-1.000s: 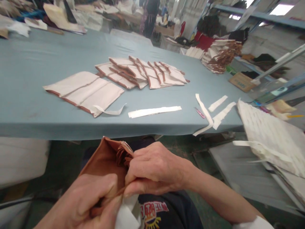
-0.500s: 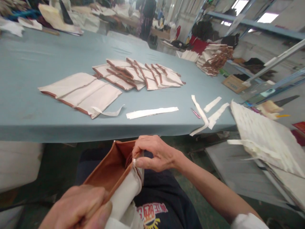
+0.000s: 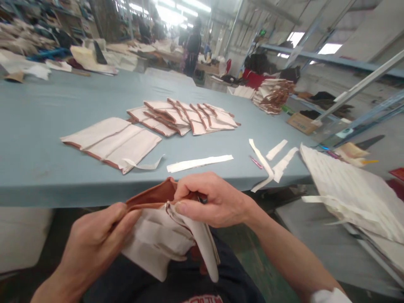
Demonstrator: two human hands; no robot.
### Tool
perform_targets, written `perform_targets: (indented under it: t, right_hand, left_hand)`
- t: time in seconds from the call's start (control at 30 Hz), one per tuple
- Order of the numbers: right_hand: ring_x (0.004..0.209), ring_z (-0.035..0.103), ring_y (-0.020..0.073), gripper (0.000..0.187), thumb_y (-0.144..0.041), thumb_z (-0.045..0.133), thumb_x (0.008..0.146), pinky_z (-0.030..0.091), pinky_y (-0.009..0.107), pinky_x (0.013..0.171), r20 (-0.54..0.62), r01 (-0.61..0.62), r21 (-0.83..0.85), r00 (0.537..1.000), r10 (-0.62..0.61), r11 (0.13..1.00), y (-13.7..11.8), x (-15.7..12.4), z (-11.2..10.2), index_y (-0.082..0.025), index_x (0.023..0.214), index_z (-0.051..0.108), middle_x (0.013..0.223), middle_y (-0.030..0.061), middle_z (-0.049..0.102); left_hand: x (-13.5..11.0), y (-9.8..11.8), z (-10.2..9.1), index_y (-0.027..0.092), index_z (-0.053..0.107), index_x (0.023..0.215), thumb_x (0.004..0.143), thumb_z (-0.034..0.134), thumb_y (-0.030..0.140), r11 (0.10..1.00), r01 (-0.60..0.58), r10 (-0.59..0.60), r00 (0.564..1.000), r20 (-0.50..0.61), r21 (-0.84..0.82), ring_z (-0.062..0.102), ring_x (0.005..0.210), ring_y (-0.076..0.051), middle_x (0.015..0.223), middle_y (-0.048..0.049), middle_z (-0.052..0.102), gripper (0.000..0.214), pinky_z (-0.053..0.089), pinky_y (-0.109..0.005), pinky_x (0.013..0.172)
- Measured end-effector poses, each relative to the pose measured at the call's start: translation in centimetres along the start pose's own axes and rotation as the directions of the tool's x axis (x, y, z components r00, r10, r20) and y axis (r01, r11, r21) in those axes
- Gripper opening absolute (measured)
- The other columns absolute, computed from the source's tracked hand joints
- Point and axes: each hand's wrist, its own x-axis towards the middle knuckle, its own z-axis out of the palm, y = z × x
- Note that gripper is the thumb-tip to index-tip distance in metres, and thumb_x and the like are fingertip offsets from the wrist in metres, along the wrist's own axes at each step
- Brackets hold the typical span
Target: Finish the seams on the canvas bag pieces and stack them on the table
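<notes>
My left hand (image 3: 96, 235) is gripping the brown-and-white fabric piece (image 3: 150, 237) by its rim; my right hand (image 3: 213, 200) is pinching its corner. I'm holding it over my lap (image 3: 126, 280), before the blue table (image 3: 34, 168). White strip (image 3: 200, 163) is lying there, sewn panels (image 3: 183, 118) overlapping beyond.

Your two hands (image 3: 94, 235) (image 3: 214, 200) hold one bag (image 3: 148, 235); one flat cloth (image 3: 113, 141) lies at eleven o'clock, three strips (image 3: 261, 159) (image 3: 276, 150) (image 3: 285, 166) and one pink tool (image 3: 256, 162) at one.
</notes>
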Motion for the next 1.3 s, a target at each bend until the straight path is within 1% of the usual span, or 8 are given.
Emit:
perform_targets:
  t: [0.07, 0.13, 0.23, 0.37, 0.6, 1.07, 1.2, 1.3]
  right_hand:
    - [0.062, 0.048, 0.0092, 0.02, -0.025, 0.067, 0.1, 0.037, 0.022, 0.062, -0.003, -0.032, -0.041, 0.999, 0.032, 0.999, 0.1, 0.3, -0.3, -0.019, 0.082, 0.062, 0.07, -0.0058, 0.057]
    - [0.06, 0.046, 0.0092, 0.019, -0.025, 0.065, 0.098, 0.035, 0.023, 0.06, 0.012, -0.054, -0.053, 0.998, 0.055, 0.997, 0.1, 0.4, -0.5, -0.019, 0.081, 0.061, 0.068, -0.0063, 0.054]
    - [0.059, 0.042, 0.0094, 0.017, -0.028, 0.062, 0.097, 0.034, 0.023, 0.06, 0.081, -0.088, -0.014, 0.993, 0.089, 0.996, 0.2, 0.7, -0.7, -0.02, 0.082, 0.061, 0.066, -0.0072, 0.05]
    - [0.061, 0.041, 0.01, 0.022, -0.034, 0.062, 0.097, 0.033, 0.023, 0.059, 0.145, -0.156, 0.034, 0.978, 0.149, 0.987, 0.8, 1.1, -0.8, -0.021, 0.08, 0.057, 0.068, -0.0059, 0.05]
    - [0.063, 0.041, 0.0105, 0.018, -0.033, 0.06, 0.094, 0.032, 0.024, 0.06, 0.179, -0.254, 0.058, 0.954, 0.24, 0.965, 2.6, 0.1, -0.2, -0.02, 0.081, 0.058, 0.068, -0.0066, 0.049]
    - [0.066, 0.048, 0.0118, 0.021, -0.039, 0.066, 0.092, 0.037, 0.027, 0.068, 0.157, -0.24, 0.099, 0.962, 0.223, 0.966, 5.2, -0.7, 1.5, -0.019, 0.085, 0.064, 0.076, -0.0041, 0.058]
    - [0.068, 0.049, 0.0119, 0.036, -0.051, 0.078, 0.092, 0.034, 0.026, 0.068, 0.058, -0.223, 0.027, 0.973, 0.222, 0.974, 4.3, -0.9, 2.0, -0.02, 0.083, 0.06, 0.075, -0.0047, 0.057]
    - [0.067, 0.049, 0.0115, 0.028, -0.043, 0.071, 0.095, 0.035, 0.025, 0.066, 0.07, -0.196, 0.09, 0.979, 0.19, 0.976, 4.3, -0.9, 2.2, -0.02, 0.083, 0.06, 0.074, -0.0049, 0.057]
  left_hand:
    - [1.2, 0.3, 0.3, 0.026, 0.068, 0.08, 0.113, 0.05, 0.042, 0.995, -0.002, 0.005, 1.0, 0.029, -0.099, 0.064, 0.061, -0.015, 0.069, 0.006, 0.066, 0.041, 0.047, -0.026, 0.064]
    - [2.1, 0.9, 0.5, 0.026, 0.077, 0.112, 0.114, 0.047, 0.047, 0.981, -0.006, 0.01, 1.0, 0.022, -0.195, 0.075, 0.09, -0.019, 0.102, 0.0016, 0.082, 0.037, 0.053, -0.027, 0.084]
    - [3.1, 2.3, 0.4, 0.028, 0.075, 0.132, 0.115, 0.048, 0.045, 0.945, -0.065, 0.082, 0.996, 0.039, -0.322, 0.073, 0.12, -0.024, 0.132, -0.0022, 0.081, 0.036, 0.05, -0.029, 0.106]
    - [4.4, 4.0, 0.4, 0.027, 0.077, 0.112, 0.11, 0.06, 0.034, 0.889, -0.121, 0.195, 0.973, 0.124, -0.442, 0.075, 0.104, -0.02, 0.117, -0.0001, 0.082, 0.019, 0.055, -0.025, 0.095]
    - [5.5, 4.9, 0.5, 0.027, 0.077, 0.088, 0.108, 0.058, 0.029, 0.842, -0.028, 0.189, 0.951, 0.246, -0.539, 0.069, 0.067, -0.011, 0.077, 0.0089, 0.075, 0.027, 0.049, -0.017, 0.066]
    - [5.3, 4.0, 0.1, 0.027, 0.086, 0.089, 0.107, 0.064, 0.042, 0.843, 0.246, 0.01, 0.882, 0.472, -0.478, 0.073, 0.067, -0.013, 0.08, 0.0042, 0.084, 0.033, 0.053, -0.013, 0.06]
    - [5.6, 4.6, -0.7, 0.029, 0.087, 0.089, 0.104, 0.067, 0.042, 0.847, 0.22, 0.034, 0.886, 0.463, -0.484, 0.075, 0.069, -0.014, 0.082, 0.0054, 0.086, 0.029, 0.055, -0.012, 0.063]
    - [5.6, 4.9, -0.7, 0.028, 0.087, 0.084, 0.101, 0.069, 0.04, 0.851, 0.201, 0.018, 0.912, 0.409, -0.486, 0.072, 0.065, -0.013, 0.076, 0.0058, 0.083, 0.028, 0.052, -0.013, 0.059]
